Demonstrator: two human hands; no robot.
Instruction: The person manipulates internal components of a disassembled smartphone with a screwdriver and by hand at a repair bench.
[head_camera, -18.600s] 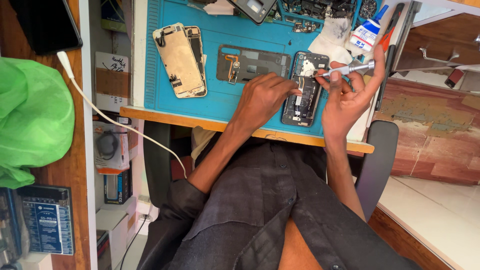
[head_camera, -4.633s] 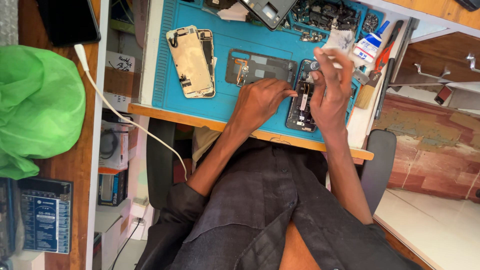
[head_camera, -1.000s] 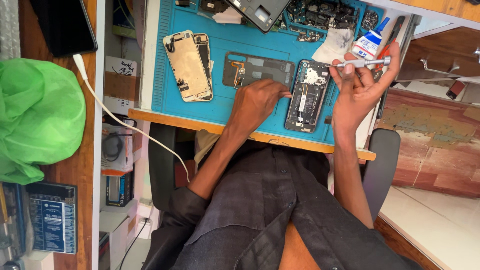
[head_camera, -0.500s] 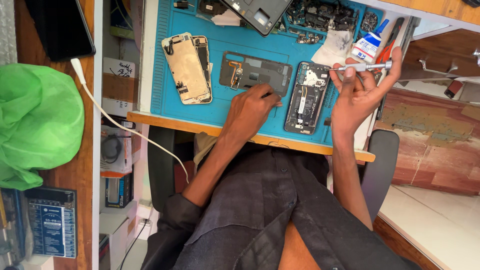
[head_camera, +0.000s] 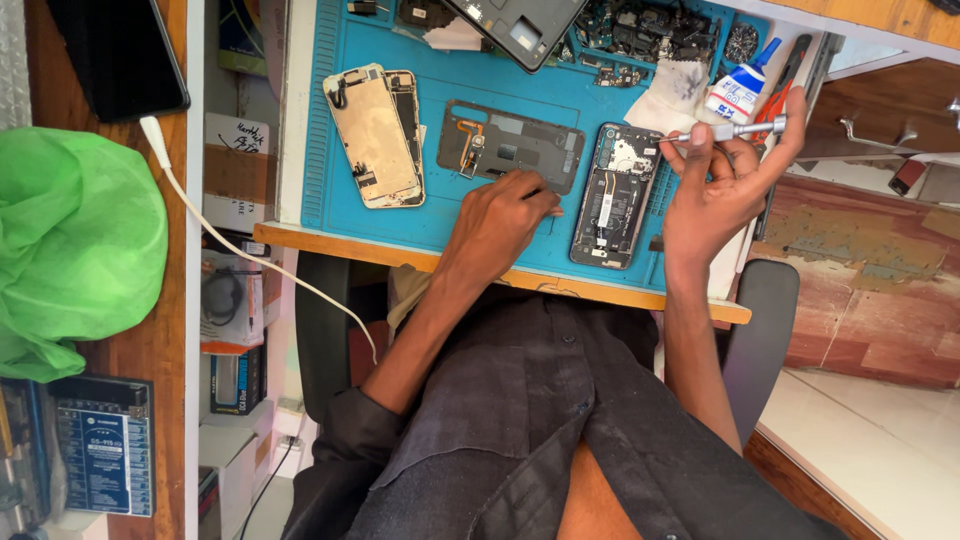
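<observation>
My right hand (head_camera: 715, 195) is raised over the mat's right side and grips a slim silver screwdriver (head_camera: 728, 130), held level with its tip pointing left. Just left of it an opened phone (head_camera: 610, 195) lies on the blue work mat (head_camera: 440, 225) with its insides showing. My left hand (head_camera: 500, 215) rests knuckles-up on the mat, with the fingertips curled down at the lower right edge of a dark phone frame (head_camera: 510, 145). What its fingertips touch is hidden.
A gold phone back and screen part (head_camera: 375, 135) lie at the mat's left. A dark phone shell (head_camera: 520, 25), loose parts, a white cloth (head_camera: 675, 85) and a small glue bottle (head_camera: 735, 90) sit at the far edge. A green bag (head_camera: 70, 250) and white cable (head_camera: 250, 255) lie left.
My left hand has slid left from beside the opened phone to the dark frame's edge. My right hand has stayed raised with the screwdriver.
</observation>
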